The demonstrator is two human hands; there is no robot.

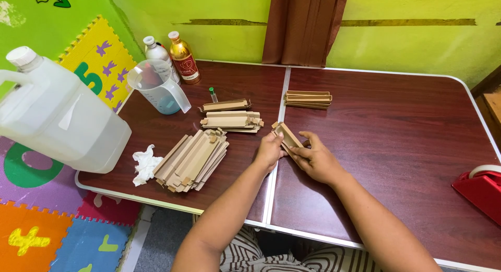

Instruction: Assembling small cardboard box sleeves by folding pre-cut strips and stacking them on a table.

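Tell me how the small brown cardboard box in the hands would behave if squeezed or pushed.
The cardboard box looks thin-walled and hollow, so it probably feels light and would crush under a firm squeeze. The left hand and right hand pinch it only with fingertips, suggesting little weight. Its flat sides mean it would likely slide on the table, not roll.

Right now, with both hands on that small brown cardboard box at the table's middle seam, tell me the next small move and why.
Probably finish closing the open end flap of the small brown cardboard box. The left hand and right hand hold it between them, and its far end looks still unfolded. Finished-looking narrow brown boxes lie stacked beyond, while flat brown cardboard blanks wait to the left.
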